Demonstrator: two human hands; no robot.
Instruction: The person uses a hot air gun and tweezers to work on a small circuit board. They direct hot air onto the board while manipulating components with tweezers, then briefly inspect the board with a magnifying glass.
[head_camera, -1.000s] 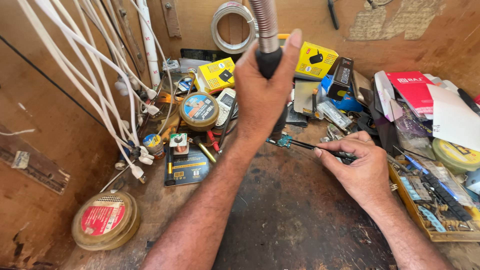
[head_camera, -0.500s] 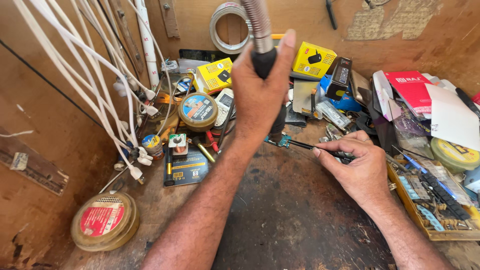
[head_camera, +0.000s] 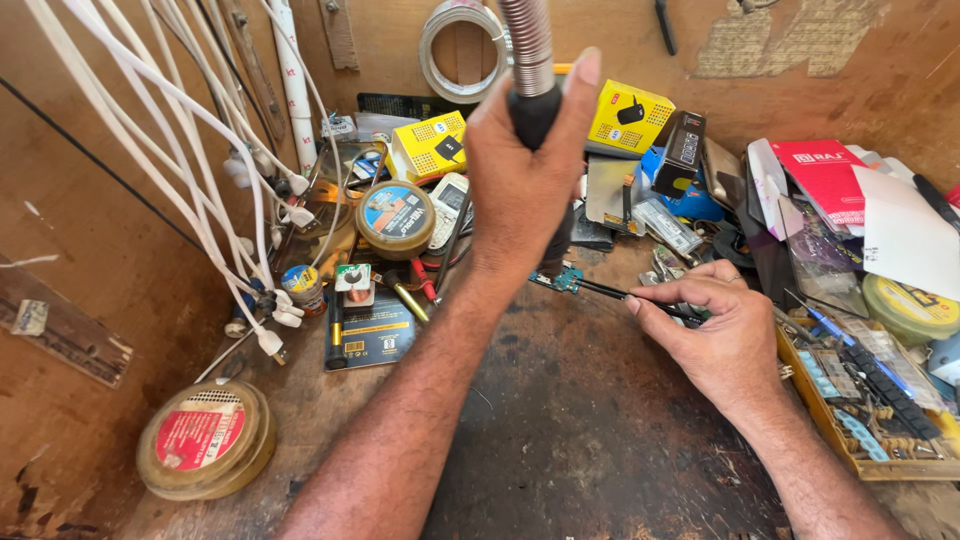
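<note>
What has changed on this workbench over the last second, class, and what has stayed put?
Almost nothing moved. The left hand still grips the hose-fed black handle upright, and the right hand still pinches the tweezers at the small circuit board. The round tin lies unmoved.
</note>
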